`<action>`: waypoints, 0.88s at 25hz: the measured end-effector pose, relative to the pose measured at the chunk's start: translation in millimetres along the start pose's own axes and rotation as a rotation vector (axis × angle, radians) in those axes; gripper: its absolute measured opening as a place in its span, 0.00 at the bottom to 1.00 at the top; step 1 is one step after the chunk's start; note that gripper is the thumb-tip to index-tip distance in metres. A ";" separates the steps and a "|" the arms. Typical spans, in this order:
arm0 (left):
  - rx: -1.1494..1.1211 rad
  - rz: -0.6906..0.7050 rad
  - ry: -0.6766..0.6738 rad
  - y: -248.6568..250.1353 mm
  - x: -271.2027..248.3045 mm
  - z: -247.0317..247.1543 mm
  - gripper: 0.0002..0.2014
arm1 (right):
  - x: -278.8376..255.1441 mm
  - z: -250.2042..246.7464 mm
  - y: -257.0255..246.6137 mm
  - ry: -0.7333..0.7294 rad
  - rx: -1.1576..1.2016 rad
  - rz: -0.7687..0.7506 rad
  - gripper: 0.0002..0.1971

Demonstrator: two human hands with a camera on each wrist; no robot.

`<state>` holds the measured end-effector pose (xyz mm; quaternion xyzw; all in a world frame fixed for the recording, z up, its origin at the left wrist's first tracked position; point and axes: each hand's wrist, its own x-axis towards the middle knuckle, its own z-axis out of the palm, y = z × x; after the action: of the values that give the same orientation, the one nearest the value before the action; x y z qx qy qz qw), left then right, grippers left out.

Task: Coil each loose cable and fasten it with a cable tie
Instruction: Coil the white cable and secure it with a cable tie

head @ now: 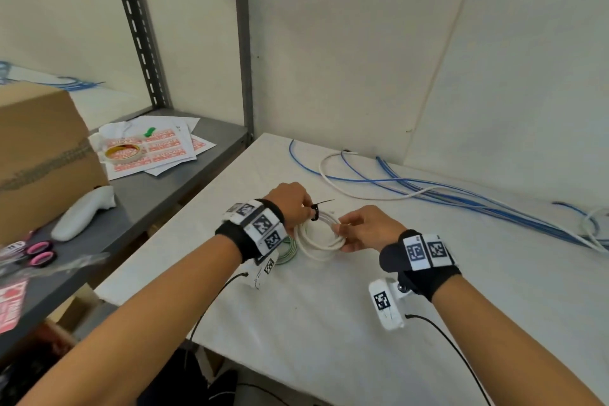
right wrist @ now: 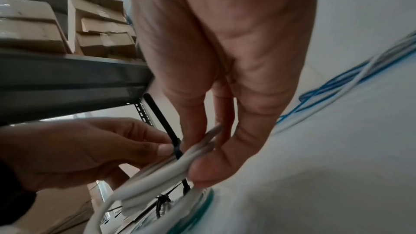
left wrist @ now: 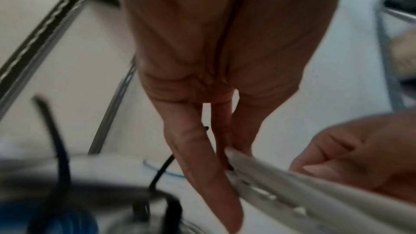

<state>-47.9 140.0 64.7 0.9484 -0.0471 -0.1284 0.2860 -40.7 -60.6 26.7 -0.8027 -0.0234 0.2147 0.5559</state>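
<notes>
The left hand (head: 293, 204) pinches a black tie (head: 315, 210) that loops around a white coil (head: 318, 237). The tie's thin tail sticks out toward the wall. The right hand (head: 365, 227) holds the other side of the coil, with its fingers (right wrist: 236, 152) and thumb curled around the white loops. From the right wrist, the left thumb presses on the tie's head, right where the tie crosses the loops. The coil is lifted a little above the table (head: 329, 323), near the middle of it.

Just beside the coil, under the left wrist, a green coil (head: 287, 252) lies on the table. Along the far edge by the wall, loose blue cables (head: 461, 198) and one white cable (head: 362, 196) run toward the right edge.

To the left stands a grey shelf (head: 164, 188). On it are a box (head: 39, 155), a tape roll (head: 124, 152) on red and white papers (head: 164, 148), a white gadget (head: 82, 212) and pink scissors (head: 41, 252).
</notes>
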 end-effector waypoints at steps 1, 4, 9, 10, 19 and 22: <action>0.162 0.002 0.042 7.4 -0.6 0.0 0.14 | 0.4 0.8 2.9 -0.014 -0.022 0.010 0.09; 0.367 -0.002 0.126 21.2 -2.5 0.5 0.14 | 5.5 3.6 10.4 0.000 -0.080 0.039 0.13; 0.305 0.050 0.265 35.4 -1.2 -20.8 0.10 | 5.7 12.0 11.0 -0.064 -0.041 0.076 0.20; 0.280 0.072 0.283 38.8 1.6 -23.9 0.10 | 3.6 10.4 9.1 -0.086 -0.062 0.074 0.19; 0.311 0.295 0.080 105.4 120.7 43.1 0.17 | 16.1 -105.3 34.6 0.387 -0.620 0.088 0.15; 0.456 0.262 -0.054 111.8 161.4 78.9 0.27 | 22.8 -139.9 53.8 0.412 -0.786 0.151 0.22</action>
<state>84.4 -21.1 28.3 0.9704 -0.2048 -0.1016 0.0778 21.0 -198.2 11.5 -0.9784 0.0669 0.0651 0.1847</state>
